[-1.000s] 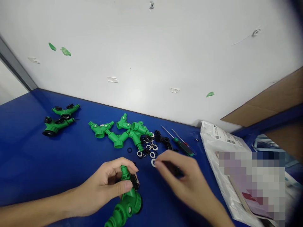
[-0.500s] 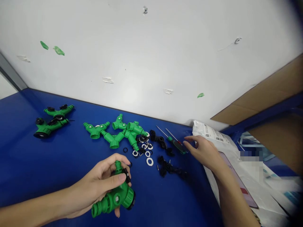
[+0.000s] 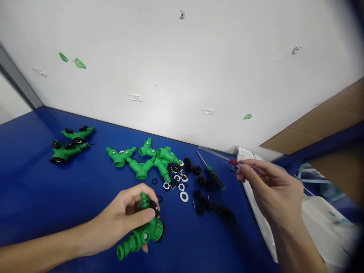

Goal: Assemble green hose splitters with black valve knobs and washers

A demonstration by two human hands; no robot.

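Left hand (image 3: 122, 216) closed round green plastic two-way hose splitter (image 3: 149, 232), over blue workbench (image 3: 71, 197); black tap lever (image 3: 155, 208) on top, threaded end pointing down-left. Right hand (image 3: 273, 189) in narrow pinch on thin red-collared screwdriver (image 3: 218, 156), blurred, near white plastic mailer bag (image 3: 261, 223). White washers (image 3: 184, 196) lying between hands.

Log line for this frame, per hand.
left hand: holds green Y-connector | right hand: holds red screwdriver | nearby: green screwdriver, black fittings
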